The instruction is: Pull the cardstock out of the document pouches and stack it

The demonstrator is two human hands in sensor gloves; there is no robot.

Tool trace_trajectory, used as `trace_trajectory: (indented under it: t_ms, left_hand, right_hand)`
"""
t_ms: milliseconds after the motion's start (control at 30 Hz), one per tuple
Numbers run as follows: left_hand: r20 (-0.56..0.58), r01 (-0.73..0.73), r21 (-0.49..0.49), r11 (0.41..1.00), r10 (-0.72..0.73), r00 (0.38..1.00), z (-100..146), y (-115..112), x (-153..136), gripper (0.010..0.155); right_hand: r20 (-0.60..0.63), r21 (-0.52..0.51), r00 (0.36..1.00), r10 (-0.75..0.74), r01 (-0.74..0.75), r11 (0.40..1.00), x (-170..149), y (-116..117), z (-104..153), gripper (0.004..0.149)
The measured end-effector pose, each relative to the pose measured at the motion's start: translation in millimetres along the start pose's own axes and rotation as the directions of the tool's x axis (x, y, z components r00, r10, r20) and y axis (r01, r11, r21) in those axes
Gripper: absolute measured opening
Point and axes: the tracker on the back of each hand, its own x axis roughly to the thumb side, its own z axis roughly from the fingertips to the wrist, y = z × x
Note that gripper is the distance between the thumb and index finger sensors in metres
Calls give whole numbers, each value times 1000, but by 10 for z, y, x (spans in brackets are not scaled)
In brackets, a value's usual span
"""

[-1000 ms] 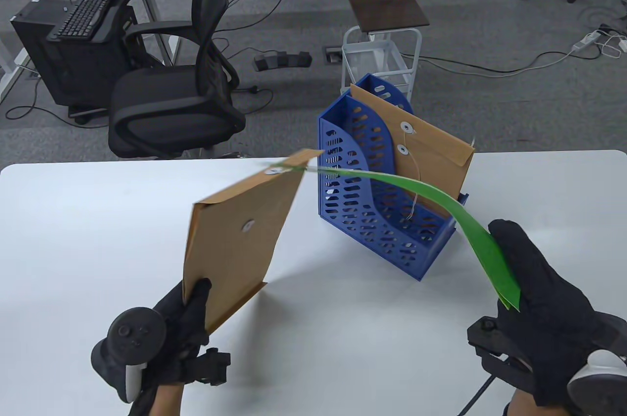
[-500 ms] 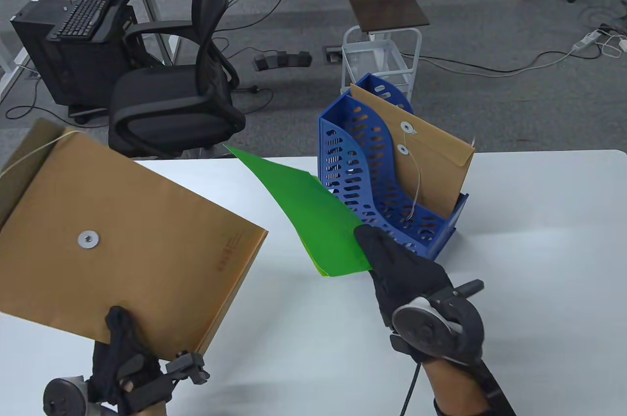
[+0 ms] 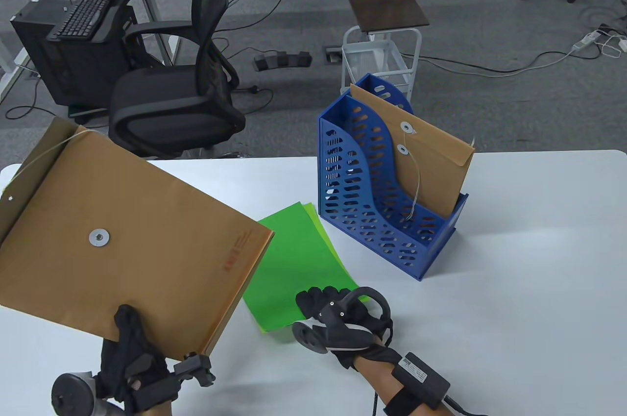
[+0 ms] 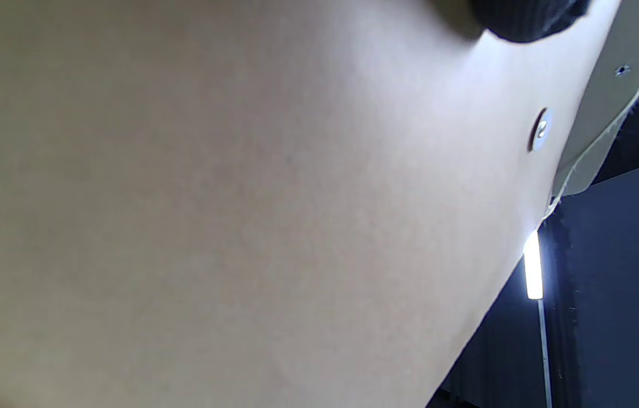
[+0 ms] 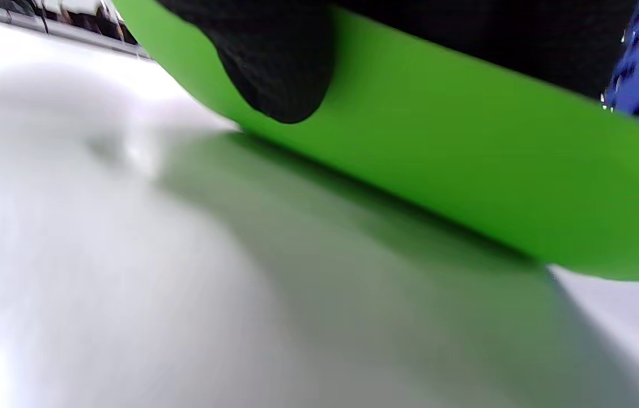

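Observation:
My left hand (image 3: pixel 128 359) grips the bottom edge of a brown document pouch (image 3: pixel 122 244) and holds it up, tilted, over the table's left side; its flap is open with a string hanging. The pouch fills the left wrist view (image 4: pixel 240 198). The green cardstock (image 3: pixel 299 264) lies low over the white table (image 3: pixel 514 288), left of the blue file rack. My right hand (image 3: pixel 325 305) holds its near edge; in the right wrist view a fingertip (image 5: pixel 280 73) lies on the green sheet (image 5: pixel 467 187), whose edge is still a little above the table.
A blue file rack (image 3: pixel 387 220) stands at the table's middle back with a second brown pouch (image 3: pixel 431 166) upright in it. Beyond the table are a black office chair (image 3: pixel 186 92) and a small white cart (image 3: pixel 382 53).
The green cardstock came fully out of the pouch. My right hand carried it left and down to the table. My left hand swung the pouch to the left and raised it.

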Motion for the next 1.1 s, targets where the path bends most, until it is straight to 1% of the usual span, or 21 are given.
trace_trajectory:
  t_ms: [67,100,200,233,267,333,367,400,433,467,533,600,633,667,733,767,867,933,967,1067,1100]
  left_hand:
    - [-3,5,-3,1000,-5,1000,-2,-9,-5,48]
    - [2,12,-6,1000,-12,1000,0,-14,0,48]
    - [12,19,-15,1000,-19,1000,1,-31,16,48]
    - [14,22,-19,1000,-21,1000,1,-36,17,48]
    - [13,27,-21,999,-27,1000,1,-41,13,48]
    - [6,37,-29,999,-37,999,-1,-51,-2,48]
    - [0,43,-36,998,-43,999,-5,-56,-13,48]
    - [-7,48,-41,998,-48,999,-9,-63,-31,48]
    - [-13,51,-43,998,-51,999,-10,-69,-41,48]
    - [-24,56,-55,997,-57,998,-14,-82,-58,48]
    - [-39,73,-99,992,-77,996,-22,-121,-91,48]
    - [-70,84,-149,985,-95,993,-30,-180,-142,48]
    - [-91,73,-179,981,-90,992,-31,-206,-166,48]
    - [-128,53,-242,969,-86,988,-28,-259,-212,48]
    - [-153,50,-313,949,-102,983,-20,-329,-262,47]
    - [-164,65,-345,936,-128,978,-10,-370,-296,47]
    - [-198,67,-405,912,-159,967,2,-450,-339,46]
    - [-241,43,-393,918,-149,959,-38,-486,-253,46]
    - [-226,67,-379,923,-163,960,-89,-481,-147,46]
    - [-197,171,-415,893,-272,942,-282,-381,113,46]
    - [-201,224,-423,878,-332,922,-388,-301,219,46]
  right_hand:
    - [-17,62,999,-50,51,997,-23,107,-16,43]
    - [-27,40,999,-38,39,998,-32,114,-8,44]
    - [-26,89,998,-63,65,994,-66,128,-2,49]
    - [-29,111,997,-78,81,991,-79,128,0,56]
    - [-31,144,993,-113,116,983,-97,128,1,67]
    - [-49,254,984,-169,176,951,-135,103,23,88]
    - [-61,303,976,-208,216,928,-169,52,62,92]
    - [-75,243,967,-244,255,936,-223,-61,138,91]
    - [-83,151,962,-259,269,951,-267,-155,200,86]
    - [-85,13,956,-281,283,959,-340,-309,312,83]
    - [-104,-92,938,-332,323,942,-436,-539,566,80]
    - [-124,-206,918,-376,347,915,-470,-692,827,79]
    - [-130,-239,921,-367,330,913,-473,-731,922,78]
    - [-142,-257,928,-344,301,918,-477,-761,1033,77]
    - [-180,-271,922,-342,288,919,-481,-747,1185,77]
    - [-191,-285,909,-370,309,907,-490,-704,1238,76]
    - [-186,-249,877,-443,394,885,-531,-567,1286,74]
    - [-155,-271,885,-439,389,880,-557,-547,1309,72]
    - [-156,-275,885,-438,387,880,-572,-550,1331,72]
    - [-160,-316,879,-449,385,867,-612,-562,1388,71]
    - [-157,-324,874,-460,394,860,-621,-575,1410,71]
